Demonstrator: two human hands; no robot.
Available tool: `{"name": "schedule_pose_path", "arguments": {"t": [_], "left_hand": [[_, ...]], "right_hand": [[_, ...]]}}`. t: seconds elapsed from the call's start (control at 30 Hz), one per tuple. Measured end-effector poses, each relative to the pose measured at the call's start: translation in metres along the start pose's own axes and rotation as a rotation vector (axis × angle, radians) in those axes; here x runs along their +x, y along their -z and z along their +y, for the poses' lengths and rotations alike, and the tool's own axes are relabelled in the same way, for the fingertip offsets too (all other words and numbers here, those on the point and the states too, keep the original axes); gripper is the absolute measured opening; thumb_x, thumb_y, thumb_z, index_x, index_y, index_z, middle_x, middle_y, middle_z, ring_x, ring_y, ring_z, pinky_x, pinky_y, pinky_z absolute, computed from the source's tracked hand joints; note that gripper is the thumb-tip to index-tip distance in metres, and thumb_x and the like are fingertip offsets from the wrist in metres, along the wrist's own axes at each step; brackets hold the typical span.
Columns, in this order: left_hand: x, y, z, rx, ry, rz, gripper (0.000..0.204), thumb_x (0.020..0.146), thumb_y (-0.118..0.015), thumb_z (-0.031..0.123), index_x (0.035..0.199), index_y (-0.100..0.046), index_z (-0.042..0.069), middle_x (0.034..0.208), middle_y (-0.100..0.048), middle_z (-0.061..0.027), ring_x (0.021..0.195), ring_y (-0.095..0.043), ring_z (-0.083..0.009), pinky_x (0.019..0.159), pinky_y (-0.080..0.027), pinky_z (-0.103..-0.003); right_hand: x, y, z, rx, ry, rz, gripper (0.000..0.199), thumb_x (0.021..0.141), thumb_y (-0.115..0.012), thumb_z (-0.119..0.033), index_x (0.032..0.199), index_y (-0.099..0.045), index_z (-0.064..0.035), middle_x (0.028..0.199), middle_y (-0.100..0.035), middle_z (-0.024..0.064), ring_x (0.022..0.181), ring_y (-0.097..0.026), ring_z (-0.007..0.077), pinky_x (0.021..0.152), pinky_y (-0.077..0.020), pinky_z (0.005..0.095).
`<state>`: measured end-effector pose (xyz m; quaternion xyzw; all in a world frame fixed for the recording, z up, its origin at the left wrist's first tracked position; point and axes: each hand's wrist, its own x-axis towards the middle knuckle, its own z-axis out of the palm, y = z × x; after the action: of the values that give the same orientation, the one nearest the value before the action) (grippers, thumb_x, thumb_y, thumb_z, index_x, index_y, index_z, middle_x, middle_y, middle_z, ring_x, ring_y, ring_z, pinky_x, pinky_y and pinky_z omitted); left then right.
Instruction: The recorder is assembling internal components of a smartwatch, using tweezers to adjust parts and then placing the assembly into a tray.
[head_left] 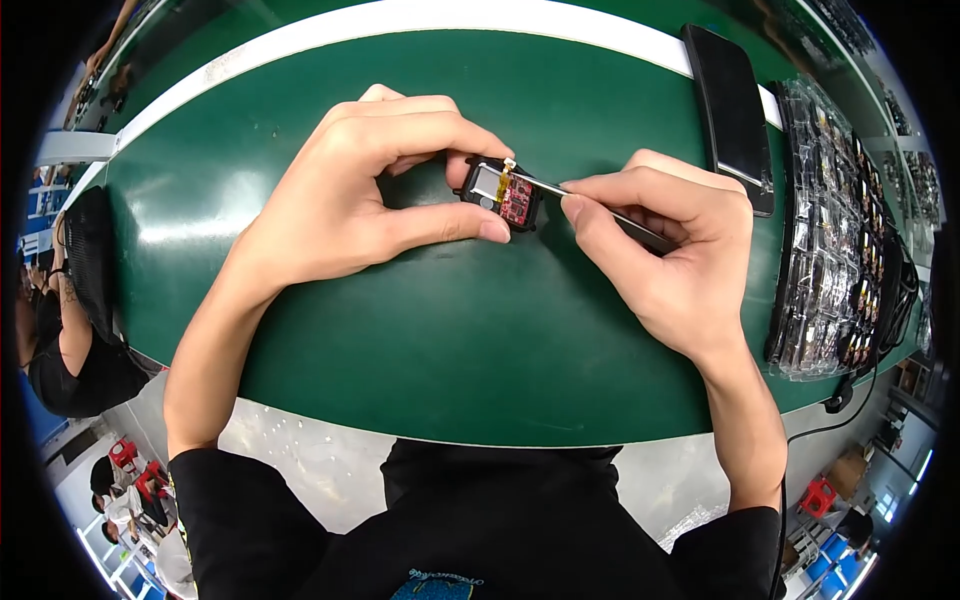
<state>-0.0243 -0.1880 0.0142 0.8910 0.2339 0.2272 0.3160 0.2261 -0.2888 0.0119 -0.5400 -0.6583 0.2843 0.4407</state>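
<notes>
Between the thumb and fingers of my left hand (350,185) is a small black smartwatch case (467,192), its inside facing up. A red circuit board (517,203), a silvery rectangular part and a yellow flex strip (503,183) with a white end show in it. My right hand (675,235) is closed round a pair of slim metal tweezers (630,222) with a dark rear part. Their tip reaches the upper edge of the red board, close to the flex strip. Whether the tip grips or only touches the strip is too small to tell.
Both hands are over a green tabletop (480,340) with a white rail (420,18) along its far side. At right lie a black phone (728,115) and stacked clear plastic trays (825,230) of small parts, with a black cable (860,395) nearby. Another person (75,350) sits at far left.
</notes>
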Motion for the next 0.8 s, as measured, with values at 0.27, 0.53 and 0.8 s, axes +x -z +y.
{"name": "schedule_pose_path", "arguments": {"t": [0.27, 0.53, 0.8], "left_hand": [[0.0, 0.002, -0.001, 0.015, 0.003, -0.031, 0.055, 0.069, -0.099, 0.018, 0.12, -0.082, 0.007, 0.082, -0.064, 0.0004, 0.069, -0.043, -0.0136, 0.075, -0.033, -0.032], [0.0, -0.001, 0.001, 0.006, 0.032, 0.004, 0.05, 0.071, -0.097, 0.016, 0.117, -0.08, 0.005, 0.081, -0.064, -0.0003, 0.07, -0.043, -0.0136, 0.076, -0.036, -0.031], [0.002, -0.003, 0.001, -0.04, 0.046, 0.008, 0.047, 0.073, -0.096, 0.015, 0.116, -0.08, 0.004, 0.086, -0.07, -0.0007, 0.069, -0.042, -0.0135, 0.074, -0.036, -0.032]], "right_hand": [[-0.001, 0.001, -0.003, -0.028, 0.016, -0.033, 0.01, 0.088, -0.08, 0.006, 0.098, -0.084, 0.0045, 0.069, -0.062, -0.0014, 0.06, -0.051, 0.0004, 0.052, -0.0324, 0.0206], [-0.004, -0.002, 0.007, -0.084, 0.169, 0.067, 0.019, 0.082, -0.083, 0.009, 0.1, -0.085, 0.0021, 0.069, -0.062, -0.0002, 0.055, -0.048, 0.0026, 0.051, -0.0314, 0.0231], [-0.003, -0.004, 0.005, -0.172, 0.245, 0.065, 0.022, 0.081, -0.085, 0.009, 0.102, -0.086, 0.001, 0.068, -0.061, -0.0002, 0.053, -0.047, 0.0036, 0.05, -0.0321, 0.0247]]}}
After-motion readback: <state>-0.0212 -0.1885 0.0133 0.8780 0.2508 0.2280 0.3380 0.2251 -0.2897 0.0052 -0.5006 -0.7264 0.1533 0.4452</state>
